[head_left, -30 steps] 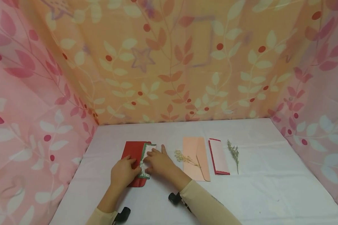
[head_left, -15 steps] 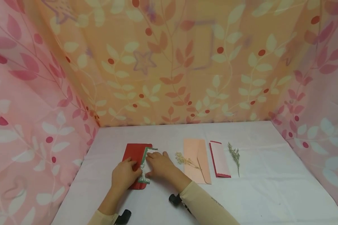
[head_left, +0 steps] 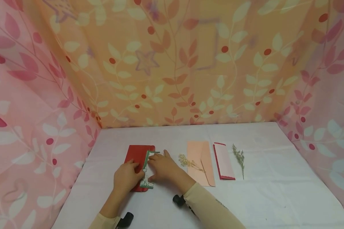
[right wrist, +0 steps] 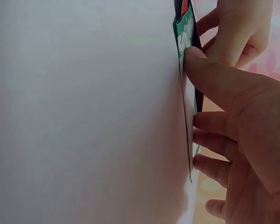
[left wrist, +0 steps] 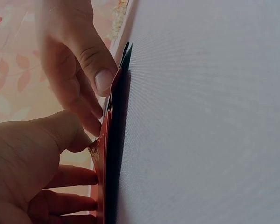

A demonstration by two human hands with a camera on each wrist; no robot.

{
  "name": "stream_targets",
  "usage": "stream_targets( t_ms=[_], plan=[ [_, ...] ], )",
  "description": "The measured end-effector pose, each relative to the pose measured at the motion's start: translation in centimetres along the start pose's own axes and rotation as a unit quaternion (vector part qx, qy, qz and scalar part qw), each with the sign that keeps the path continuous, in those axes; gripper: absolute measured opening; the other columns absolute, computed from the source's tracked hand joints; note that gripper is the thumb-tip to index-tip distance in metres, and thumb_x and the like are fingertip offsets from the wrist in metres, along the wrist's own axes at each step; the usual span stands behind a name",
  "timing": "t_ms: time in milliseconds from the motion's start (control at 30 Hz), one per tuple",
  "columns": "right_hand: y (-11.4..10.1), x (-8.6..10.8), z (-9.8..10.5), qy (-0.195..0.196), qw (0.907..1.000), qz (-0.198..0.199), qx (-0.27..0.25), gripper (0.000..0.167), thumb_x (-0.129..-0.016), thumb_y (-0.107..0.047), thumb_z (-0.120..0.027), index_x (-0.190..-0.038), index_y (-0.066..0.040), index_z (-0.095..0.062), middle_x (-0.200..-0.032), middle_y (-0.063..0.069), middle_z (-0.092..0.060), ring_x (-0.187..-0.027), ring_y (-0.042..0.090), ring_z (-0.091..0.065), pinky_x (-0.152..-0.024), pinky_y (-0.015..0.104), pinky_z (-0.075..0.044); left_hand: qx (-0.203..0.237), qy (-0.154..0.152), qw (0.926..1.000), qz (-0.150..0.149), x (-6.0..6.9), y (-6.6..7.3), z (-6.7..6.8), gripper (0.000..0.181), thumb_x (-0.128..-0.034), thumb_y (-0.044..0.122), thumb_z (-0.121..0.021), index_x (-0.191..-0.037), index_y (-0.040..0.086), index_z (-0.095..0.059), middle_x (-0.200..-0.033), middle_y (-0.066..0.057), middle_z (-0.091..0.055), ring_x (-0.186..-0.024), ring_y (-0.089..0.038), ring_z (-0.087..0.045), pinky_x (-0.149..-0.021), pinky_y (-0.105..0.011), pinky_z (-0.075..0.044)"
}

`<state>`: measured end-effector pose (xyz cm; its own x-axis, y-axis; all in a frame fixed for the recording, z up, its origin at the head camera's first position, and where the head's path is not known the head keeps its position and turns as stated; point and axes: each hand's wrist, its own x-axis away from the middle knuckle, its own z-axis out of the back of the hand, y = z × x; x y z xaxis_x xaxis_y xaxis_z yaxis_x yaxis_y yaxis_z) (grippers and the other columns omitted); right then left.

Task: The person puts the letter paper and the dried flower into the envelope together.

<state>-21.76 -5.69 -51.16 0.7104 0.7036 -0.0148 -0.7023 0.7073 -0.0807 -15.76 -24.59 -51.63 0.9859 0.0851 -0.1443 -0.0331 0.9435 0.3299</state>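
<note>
A red envelope [head_left: 137, 152] lies on the white-covered counter [head_left: 261, 200], and a white floral card with green edges [head_left: 146, 178] lies at its right side, overlapping it. Whether any of the card is tucked inside the envelope, I cannot tell.

The left hand [head_left: 125, 177] rests on the red envelope, fingertips on its surface and thumb at its raised edge, close by the card. Whether that grip is pinching the edge or only pressing it, I cannot tell. The right hand [head_left: 164, 167] lies over the card with the grip apart: fingers spread along its face, thumb on the end nearest the person.

To the right, well apart from the red envelope, is a peach envelope [head_left: 197, 151]. A dried cream-yellow flower sprig [head_left: 186, 161] lies across it, blossoms reaching past its left edge. Just beside stands no gap to speak of before a pale pink folded card with red edges [head_left: 225, 162] — then comes a dried green sprig [head_left: 239, 157], its stem toward the person.

Floral cloth [head_left: 172, 73] — orange behind, pink at the sides — surrounds the counter.
</note>
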Motion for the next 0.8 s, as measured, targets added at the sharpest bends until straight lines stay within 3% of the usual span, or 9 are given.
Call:
stream_targets(
  t_ms=[233, 500, 800],
  plan=[
    [0.5, 0.2, -0.1, 0.01, 0.9996, 0.022, -0.017, 0.075, -0.081, -0.068, -0.075, -0.141, -0.026, -0.061, -0.152, -0.007, -0.053, -0.144, 0.015, -0.045, -0.121, 0.063, -0.024, 0.003, -0.003, 1.0, 0.003, 0.0, -0.1, -0.1, 0.051, -0.0798, 0.036, -0.075, -0.121, 0.006, -0.076, -0.135, -0.025, -0.064, -0.12, -0.044, -0.064, -0.084, -0.056, -0.057],
    [1.3, 0.1, -1.1, 0.01, 0.999, 0.037, -0.021, 0.078, -0.084, -0.07, -0.069, -0.148, -0.029, -0.053, -0.162, -0.008, -0.041, -0.153, 0.018, -0.033, -0.121, 0.065, -0.019, -0.012, 0.001, 0.9998, -0.018, -0.1, -0.4, -0.1, 0.05, -0.08, 0.035, -0.074, -0.119, 0.005, -0.076, -0.133, -0.025, -0.065, -0.115, -0.044, -0.066, -0.083, -0.056, -0.057],
    [1.5, -0.3, -1.2, 0.016, 0.9987, 0.045, -0.019, 0.074, -0.08, -0.075, -0.07, -0.14, -0.032, -0.057, -0.16, -0.006, -0.044, -0.15, 0.018, -0.037, -0.122, 0.063, -0.017, -0.009, -0.006, 0.9997, -0.02, -0.2, -0.4, 0.2, 0.05, -0.0797, 0.036, -0.075, -0.119, 0.005, -0.076, -0.134, -0.023, -0.066, -0.116, -0.043, -0.066, -0.087, -0.056, -0.056]
  ],
)
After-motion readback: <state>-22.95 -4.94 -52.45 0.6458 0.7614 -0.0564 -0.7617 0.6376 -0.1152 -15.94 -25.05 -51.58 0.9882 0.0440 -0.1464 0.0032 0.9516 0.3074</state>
